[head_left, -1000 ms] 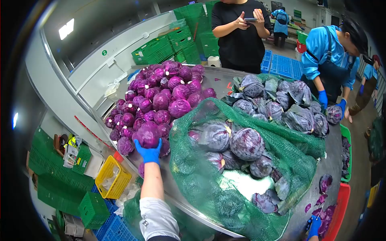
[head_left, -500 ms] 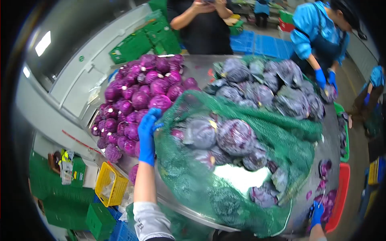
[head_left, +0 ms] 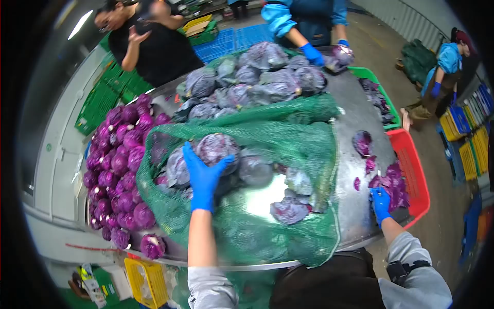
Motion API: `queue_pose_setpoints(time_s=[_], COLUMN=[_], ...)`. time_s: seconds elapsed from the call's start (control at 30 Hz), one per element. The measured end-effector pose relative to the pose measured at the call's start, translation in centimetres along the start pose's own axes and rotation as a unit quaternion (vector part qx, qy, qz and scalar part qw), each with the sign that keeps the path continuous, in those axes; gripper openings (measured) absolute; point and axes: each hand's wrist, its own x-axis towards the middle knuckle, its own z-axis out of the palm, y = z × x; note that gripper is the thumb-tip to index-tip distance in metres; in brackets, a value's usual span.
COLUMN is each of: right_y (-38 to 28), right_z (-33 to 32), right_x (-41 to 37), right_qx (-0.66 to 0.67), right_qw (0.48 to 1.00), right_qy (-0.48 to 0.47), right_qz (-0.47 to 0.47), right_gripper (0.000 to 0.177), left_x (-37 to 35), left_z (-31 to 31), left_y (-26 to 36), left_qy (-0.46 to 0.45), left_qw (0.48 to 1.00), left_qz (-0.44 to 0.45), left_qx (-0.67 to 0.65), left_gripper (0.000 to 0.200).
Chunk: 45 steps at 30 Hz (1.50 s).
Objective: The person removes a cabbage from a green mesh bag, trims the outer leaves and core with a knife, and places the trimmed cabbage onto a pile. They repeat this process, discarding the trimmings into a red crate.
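My left hand, in a blue glove, has its thumb and fingers spread against a purple cabbage on a green mesh bag. More grey-purple cabbages lie around it on the mesh. Lower right on the bag sits a smaller, leafy head. At the right, my gloved right hand is closed around something small that I cannot make out, beside loose purple leaves.
Trimmed purple cabbages are heaped at the left of the metal table; untrimmed ones lie at the back. A red crate and green crate stand right. A co-worker's gloved hands hold a cabbage; other people stand beyond.
The view has swung to the right. My left hand has moved from the bag's left edge onto the cabbages. More of my right arm shows, with the hand by the loose leaves.
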Motion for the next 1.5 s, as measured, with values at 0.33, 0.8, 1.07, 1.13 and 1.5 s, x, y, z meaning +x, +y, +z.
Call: queue_pose_setpoints(time_s=[0.33, 0.8, 1.07, 1.13, 1.5], right_y=[-0.1, 2.3, -1.4, -1.4, -2.3], right_z=[0.6, 0.0, -5.8, -7.2, -11.6], right_x=[-0.7, 2.9, 7.3, 3.9, -0.3], right_qx=[-0.01, 0.08, -0.035, 0.011, 0.052], right_qw=[0.996, 0.987, 0.982, 0.958, 0.962], right_qy=[0.014, -0.083, -0.089, -0.134, -0.259], right_qz=[-0.086, -0.115, -0.162, -0.253, -0.071], right_gripper=[0.017, 0.016, 0.012, 0.016, 0.026], left_x=[-4.5, -14.2, -22.0, -23.6, -24.3], left_z=[3.9, 6.3, 16.5, 19.8, 26.4], left_y=[-0.2, 5.8, 18.0, 17.9, 27.2], left_qy=[0.219, 0.154, -0.224, -0.232, -0.317], left_qw=[0.974, 0.693, 0.864, 0.872, 0.944], left_qz=[0.058, -0.233, -0.098, -0.217, 0.041], left_qx=[-0.008, -0.664, -0.441, -0.371, -0.079], left_gripper=[0.086, 0.079, 0.069, 0.05, 0.079])
